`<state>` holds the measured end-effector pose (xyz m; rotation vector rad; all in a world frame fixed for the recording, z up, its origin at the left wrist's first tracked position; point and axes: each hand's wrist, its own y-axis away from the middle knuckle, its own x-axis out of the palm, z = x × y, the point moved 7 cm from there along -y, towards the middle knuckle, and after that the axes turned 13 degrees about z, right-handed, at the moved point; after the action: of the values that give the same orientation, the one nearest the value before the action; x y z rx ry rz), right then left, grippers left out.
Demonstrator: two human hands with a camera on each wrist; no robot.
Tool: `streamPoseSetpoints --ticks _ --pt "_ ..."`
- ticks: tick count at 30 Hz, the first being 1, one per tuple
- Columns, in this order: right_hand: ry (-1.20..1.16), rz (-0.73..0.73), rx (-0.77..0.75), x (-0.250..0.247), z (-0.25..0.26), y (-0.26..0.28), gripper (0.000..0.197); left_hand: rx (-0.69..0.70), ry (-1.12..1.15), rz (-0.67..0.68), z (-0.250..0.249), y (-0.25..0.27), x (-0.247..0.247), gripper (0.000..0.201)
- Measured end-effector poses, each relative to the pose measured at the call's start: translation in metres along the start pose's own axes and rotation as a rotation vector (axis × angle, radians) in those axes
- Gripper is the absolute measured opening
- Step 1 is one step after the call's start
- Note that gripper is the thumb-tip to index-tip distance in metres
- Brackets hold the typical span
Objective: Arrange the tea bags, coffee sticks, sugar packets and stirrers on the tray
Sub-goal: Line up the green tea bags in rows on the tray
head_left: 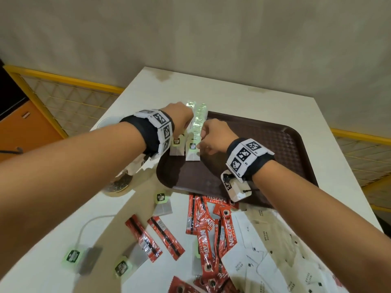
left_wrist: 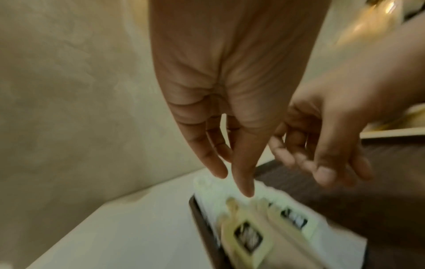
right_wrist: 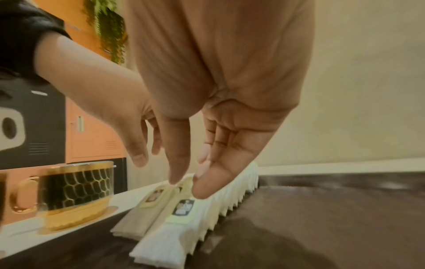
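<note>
A row of white tea bags [head_left: 195, 132] with green tags stands packed along the left end of the brown tray [head_left: 264, 149]. Both hands hover over this row. My left hand [head_left: 186, 123] points its straight fingers [left_wrist: 246, 189] down at the far part of the tea bags [left_wrist: 264, 205] and holds nothing. My right hand [head_left: 209, 134] touches the near part of the row [right_wrist: 207, 209] with straight fingers [right_wrist: 202, 189], thumb a little apart. Red coffee sticks [head_left: 211, 225] and white sugar packets [head_left: 275, 250] lie loose on the table in front of the tray.
Three loose tea bags [head_left: 163, 204] [head_left: 80, 256] [head_left: 127, 265] lie on the white table, front left. A black and gold cup [right_wrist: 78, 193] stands just left of the tray [right_wrist: 322, 227], partly under my left arm. The tray's right part is bare.
</note>
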<state>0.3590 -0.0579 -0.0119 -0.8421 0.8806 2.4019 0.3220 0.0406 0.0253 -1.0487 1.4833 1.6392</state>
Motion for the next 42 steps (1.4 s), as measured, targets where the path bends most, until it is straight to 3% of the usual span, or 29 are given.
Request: streamPoseSetpoints --ticks 4,7,12,16,21,25,31,34,38,42 --pt "0.101 -0.028 -0.115 0.000 0.019 0.033 0.016 0.060 0.058 -0.112 0.004 0.047 -0.024 0.019" --pt "0.252 0.064 -0.219 0.028 0.042 0.062 0.010 0.093 0.094 -0.114 0.007 0.095 -0.021 0.014" --pt "0.521 0.301 -0.347 0.107 0.067 0.079 0.016 0.109 0.126 0.073 0.012 0.152 0.052 0.011" --pt "0.648 0.320 -0.336 0.141 0.074 0.065 0.036 0.086 0.201 0.176 0.017 0.181 0.124 0.013" --pt "0.881 0.283 -0.331 0.155 0.081 0.067 0.032 -0.011 0.310 0.233 0.007 0.198 0.167 0.020" --pt "0.864 0.260 -0.300 0.158 0.077 0.070 0.032 -0.017 0.310 0.233 -0.005 0.208 0.183 0.027" --pt "0.743 0.269 -0.299 0.159 0.075 0.073 0.024 -0.059 0.351 0.215 -0.002 0.213 0.194 0.015" --pt "0.735 0.315 -0.280 0.161 0.072 0.078 0.028 -0.068 0.313 0.201 -0.002 0.213 0.194 0.020" --pt "0.735 0.336 -0.233 0.162 0.068 0.079 0.027 -0.027 0.356 0.202 -0.003 0.210 0.195 0.023" --pt "0.719 0.348 -0.177 0.160 0.065 0.077 0.030 0.035 0.398 0.151 -0.007 0.208 0.181 0.009"
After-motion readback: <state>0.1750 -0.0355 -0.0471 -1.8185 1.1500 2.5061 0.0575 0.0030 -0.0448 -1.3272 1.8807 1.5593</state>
